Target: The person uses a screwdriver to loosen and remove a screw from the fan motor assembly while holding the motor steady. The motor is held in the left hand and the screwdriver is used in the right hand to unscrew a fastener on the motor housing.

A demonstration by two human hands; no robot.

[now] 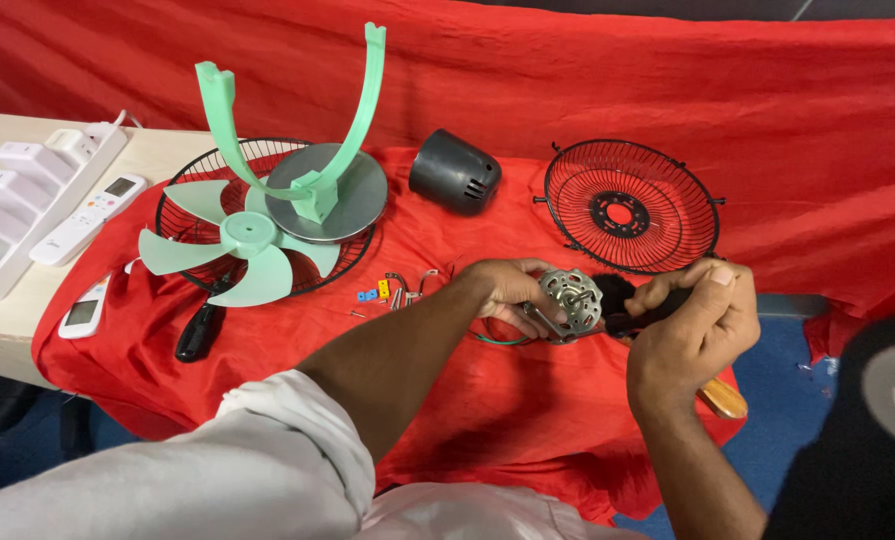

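Over the red cloth, the left hand grips a metal fan motor (shaft up), while the right hand clasps a dark tool handle beside it.

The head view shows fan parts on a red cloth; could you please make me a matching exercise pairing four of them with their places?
Things:
1. fan blade
2. motor
3. black cover
4. screwdriver

Places:
A. held between the left hand and the right hand
B. lying on the cloth just below the blade
C. resting on the black grille at the left
D. on the cloth between the green stand and the red grille

Pairs: 1-C, 2-A, 3-D, 4-B
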